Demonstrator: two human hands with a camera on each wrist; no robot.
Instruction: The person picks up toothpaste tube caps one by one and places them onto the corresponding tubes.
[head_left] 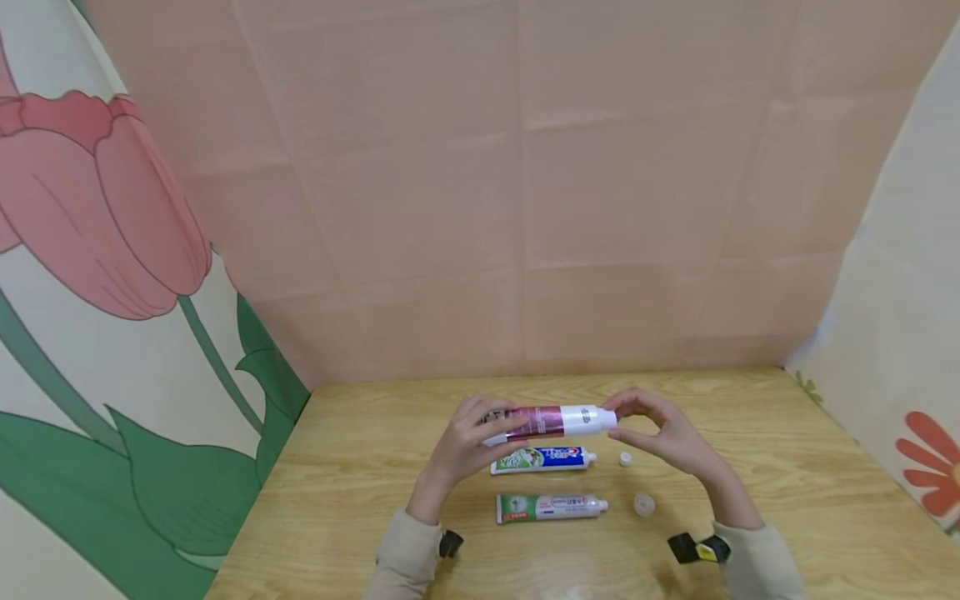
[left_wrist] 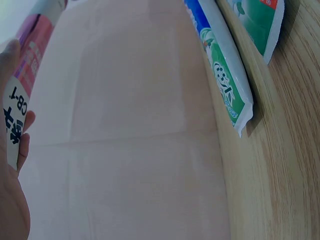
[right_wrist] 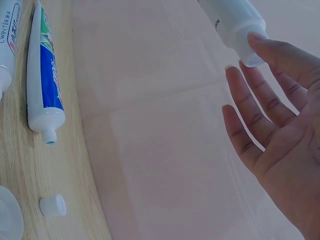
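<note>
Above the table, a maroon-and-white toothpaste tube [head_left: 543, 422] lies level across both hands. My left hand [head_left: 463, 442] grips its tail end, fingers behind and thumb in front. At the other end, my right hand [head_left: 671, 437] pinches the tube's white cap [right_wrist: 247, 54] between thumb and fingertips. Below the held tube, a blue-and-green toothpaste tube [head_left: 551, 458] lies on the table with its nozzle bare. Nearer to me lies a green-and-white toothpaste tube [head_left: 551, 507], also uncapped, its nozzle pointing right.
To the right of the two lying tubes, a small white cap [head_left: 626, 459] and a wider white cap [head_left: 644, 504] sit on the wooden table [head_left: 360, 500]. A pink cloth [head_left: 525, 208] hangs behind it, and painted walls [head_left: 900, 275] flank both sides.
</note>
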